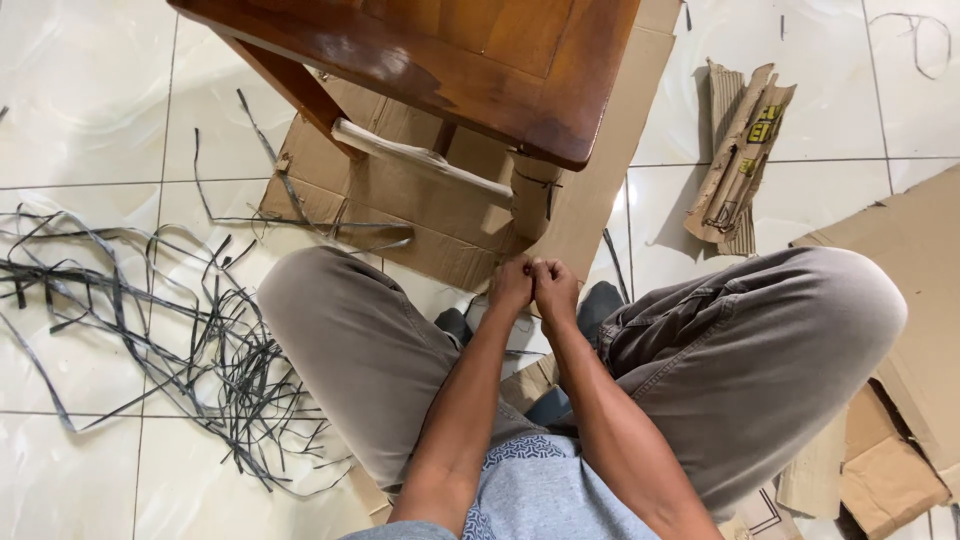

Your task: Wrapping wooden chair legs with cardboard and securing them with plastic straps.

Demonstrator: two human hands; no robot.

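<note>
Left hand [512, 285]: curling into a tight grip, fingers together, knuckles pressing against the other hand; what it is pinching is too small to make out.
Right hand [555, 288]: likewise closing its grip, fingers bunching together just beside the left; cannot tell what lies between the fingertips.
Position of hands: meeting low in front of the body, between the raised knees, just below the wrapped leg of the furniture.
Wooden furniture [470, 60]: brown, glossy, standing over the cardboard; its near corner is hanging just above the hands.
Wrapped leg [528, 205]: cardboard is covering it, a thin dark strap is circling it; nearest thing to both hands.
Pale rail [420, 158]: running slantwise between the legs, wrapped in light material.
Flat cardboard sheet [420, 215]: lying on the floor under the furniture.
Black strapping [170, 320]: loose strips tangling in a heap on the white tiled floor [80, 110], to the person's left, well apart from the hands.
Folded cardboard bundle [738, 155]: lying on the tiles to the right, apart from the rest.
Torn cardboard pieces [885, 470]: lying by the right knee.
Person: sitting, grey trousers, knees spreading wide.
</note>
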